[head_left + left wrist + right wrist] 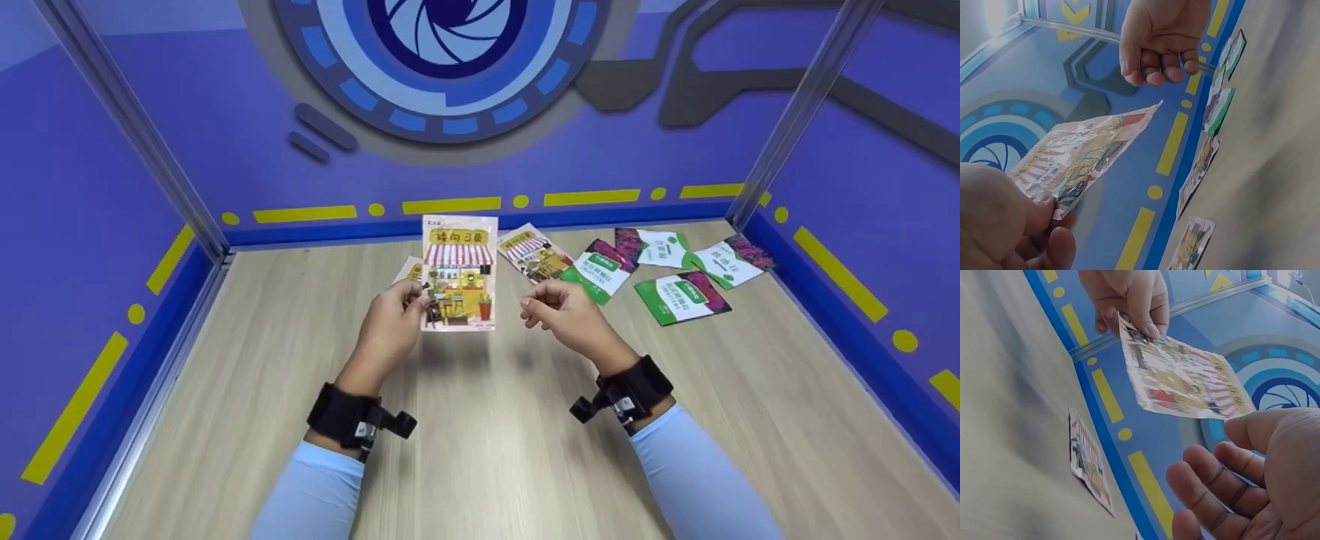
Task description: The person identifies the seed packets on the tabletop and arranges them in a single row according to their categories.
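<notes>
My left hand [390, 322] pinches a pale pink seed packet [459, 274] by its lower left edge, thumb in front. The packet is held up above the table, its printed shopfront with a striped awning facing me. My right hand [568, 319] hovers just right of it with loosely curled fingers and nothing in them; the right wrist view shows the palm and fingers [1224, 495] apart from the packet. Behind the right hand lies a matching pink packet [536, 255]. Another one [407, 270] is mostly hidden behind the left hand and the held packet.
Several green-and-white packets with purple flowers lie at the back right of the wooden table [480, 450], among them one nearest the front [682, 298] and one touching the pink packet [600, 271]. Blue printed walls [525, 172] enclose the back and both sides.
</notes>
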The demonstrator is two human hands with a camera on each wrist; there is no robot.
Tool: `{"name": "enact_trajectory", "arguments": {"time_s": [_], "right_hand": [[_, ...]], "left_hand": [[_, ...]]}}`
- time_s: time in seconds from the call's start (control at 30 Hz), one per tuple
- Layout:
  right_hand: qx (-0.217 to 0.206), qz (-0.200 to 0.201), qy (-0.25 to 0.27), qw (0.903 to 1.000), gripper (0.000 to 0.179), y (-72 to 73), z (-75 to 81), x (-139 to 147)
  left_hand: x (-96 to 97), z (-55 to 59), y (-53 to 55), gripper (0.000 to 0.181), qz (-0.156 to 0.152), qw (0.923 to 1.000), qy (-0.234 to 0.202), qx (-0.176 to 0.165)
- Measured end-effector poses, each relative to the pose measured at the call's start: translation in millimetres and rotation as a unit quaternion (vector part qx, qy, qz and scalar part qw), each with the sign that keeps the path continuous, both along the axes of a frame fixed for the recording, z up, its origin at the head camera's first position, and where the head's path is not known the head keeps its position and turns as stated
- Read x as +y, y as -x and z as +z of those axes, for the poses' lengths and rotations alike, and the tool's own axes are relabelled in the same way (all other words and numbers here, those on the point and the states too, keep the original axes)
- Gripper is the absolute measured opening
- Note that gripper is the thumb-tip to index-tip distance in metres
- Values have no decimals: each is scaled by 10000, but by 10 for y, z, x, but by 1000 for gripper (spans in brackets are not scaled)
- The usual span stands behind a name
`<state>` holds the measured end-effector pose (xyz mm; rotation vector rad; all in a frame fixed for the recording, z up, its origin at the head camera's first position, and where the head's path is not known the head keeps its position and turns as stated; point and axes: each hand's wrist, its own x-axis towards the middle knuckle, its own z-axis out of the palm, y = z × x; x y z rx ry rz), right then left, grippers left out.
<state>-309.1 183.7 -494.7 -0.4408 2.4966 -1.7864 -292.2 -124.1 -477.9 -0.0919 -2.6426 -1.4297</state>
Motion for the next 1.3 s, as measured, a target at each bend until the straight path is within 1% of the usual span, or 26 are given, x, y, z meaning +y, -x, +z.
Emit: {"name": "enact_trajectory", "arguments": {"time_s": [0.07, 0.13, 0.23, 0.37, 0.5, 0.6, 0.67, 0.77, 0.83, 0.9, 0.97, 1.03, 1.1, 1.17, 1.23, 1.3], "right_hand": [[-88, -71, -73, 9999, 13, 23, -23, 21], [-144, -147, -265, 9994, 13, 39, -44, 39], [-152, -235, -827, 9962, 15, 60, -86, 59], [-305, -164, -1692, 9850, 26, 87, -153, 83], [-649, -50, -2248, 9722, 38, 103, -190, 114], [-790, -17, -2637, 9614, 44, 91, -205, 129], [-760, 22, -2871, 9549, 48, 77, -219, 130], [-566, 127, -3220, 9450, 54, 74, -256, 127], [-425, 224, -3426, 9382, 57, 78, -282, 117], [-271, 329, -3602, 9319, 59, 82, -303, 108], [-150, 416, -3724, 9270, 59, 81, -318, 95], [5, 479, -3799, 9238, 57, 77, -327, 81], [133, 500, -3854, 9213, 56, 70, -333, 70], [210, 487, -3874, 9204, 55, 60, -335, 65], [273, 483, -3887, 9197, 55, 53, -343, 68], [314, 487, -3910, 9185, 54, 47, -357, 77]], "left_hand": [[-75, -40, 47, 12, 35, 9999, 29, -136], [-165, -84, 94, 13, 81, 9996, 107, -257], [-326, -148, 152, 14, 203, 9980, 421, -424], [-547, -207, 196, 16, 337, 9925, 1007, -613], [-689, -247, 217, 16, 388, 9868, 1347, -809], [-762, -309, 247, 18, 569, 9811, 1603, -928], [-808, -361, 269, 21, 718, 9763, 1800, -968], [-873, -422, 284, 25, 930, 9679, 2100, -1018], [-918, -450, 280, 26, 999, 9619, 2294, -1098], [-968, -464, 266, 26, 1033, 9548, 2462, -1308], [-1017, -474, 245, 25, 1068, 9482, 2529, -1598], [-1060, -473, 218, 25, 1100, 9427, 2540, -1864], [-1087, -471, 199, 27, 1146, 9391, 2538, -2014], [-1092, -464, 190, 29, 1193, 9372, 2621, -1969], [-1070, -459, 195, 30, 1174, 9369, 2757, -1798], [-1011, -449, 204, 34, 1068, 9402, 2800, -1619]]}}
